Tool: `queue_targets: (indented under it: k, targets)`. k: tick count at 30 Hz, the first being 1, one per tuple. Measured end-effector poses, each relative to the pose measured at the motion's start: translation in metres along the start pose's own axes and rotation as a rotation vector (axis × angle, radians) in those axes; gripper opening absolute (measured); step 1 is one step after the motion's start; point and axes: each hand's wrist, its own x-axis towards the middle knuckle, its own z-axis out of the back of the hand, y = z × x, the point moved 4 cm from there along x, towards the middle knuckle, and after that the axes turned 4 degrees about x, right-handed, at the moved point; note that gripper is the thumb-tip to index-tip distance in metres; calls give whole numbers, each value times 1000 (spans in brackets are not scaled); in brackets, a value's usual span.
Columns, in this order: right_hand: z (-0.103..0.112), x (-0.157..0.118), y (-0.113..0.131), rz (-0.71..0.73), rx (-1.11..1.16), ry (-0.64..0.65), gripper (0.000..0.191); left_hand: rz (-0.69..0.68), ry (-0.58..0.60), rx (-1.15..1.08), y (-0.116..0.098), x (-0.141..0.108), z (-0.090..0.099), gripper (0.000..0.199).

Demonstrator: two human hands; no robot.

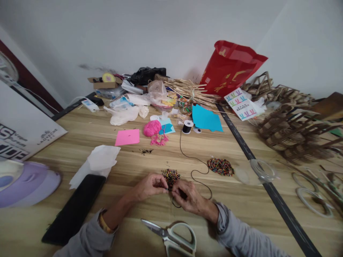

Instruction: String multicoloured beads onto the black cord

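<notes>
My left hand [150, 186] is pinched at thumb and forefinger around a tiny dark bead, close to my right fingertips. My right hand [189, 197] pinches the black cord [199, 172], whose short end loops below the fingers. The cord winds back across the table to a black-wound spool [187, 127]. Just beyond both hands lies a pile of small multicoloured beads [170, 174], partly hidden by the fingers. A coil of strung beads [220, 167] rests to the right. Scissors [171, 235] with pale handles lie slightly apart on the near side.
A black phone-like slab [75, 207] and white paper [100, 160] lie left on the wooden table [128, 228]. Pink yarn [152, 128], pink card [128, 137] and blue sheets [206, 118] sit farther back. Woven baskets [284, 132] and a red bag [230, 71] stand at right.
</notes>
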Motion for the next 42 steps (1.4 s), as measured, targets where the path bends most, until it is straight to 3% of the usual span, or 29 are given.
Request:
queue_targets:
  k: [29, 42]
  targets:
    - [1, 1, 0, 5, 50, 41, 8, 8, 26, 0, 1, 0, -1, 26]
    - [1, 1, -3, 32, 72, -30, 15, 3, 26, 19, -4, 0, -2, 27]
